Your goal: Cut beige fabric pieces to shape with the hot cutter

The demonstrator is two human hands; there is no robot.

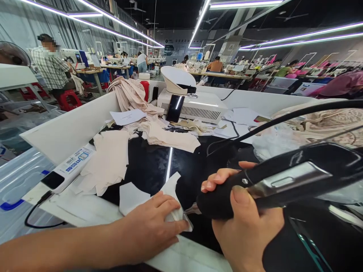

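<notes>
My left hand (pixel 154 224) bends its fingers over a white cut piece (pixel 172 189), gripping it near the front edge of the glossy black work surface (pixel 147 162). Another white piece (pixel 132 198) with a curved edge lies just left of these fingers. In my right hand (pixel 248 223) is a thick black handheld device (pixel 286 170) with a silver panel on its side. Its rounded end points toward the left hand, close to the white piece. A bit of pale material (pixel 193 209) shows between the two; whether the device touches it, I cannot tell.
Beige fabric pieces (pixel 110 158) lie stacked at the left, with more (pixel 172 138) behind. A phone (pixel 175 107) leans on a white vented box (pixel 195 107). A black cable (pixel 300 113) arches across the right. White panels (pixel 70 128) edge the table. Workers sit beyond.
</notes>
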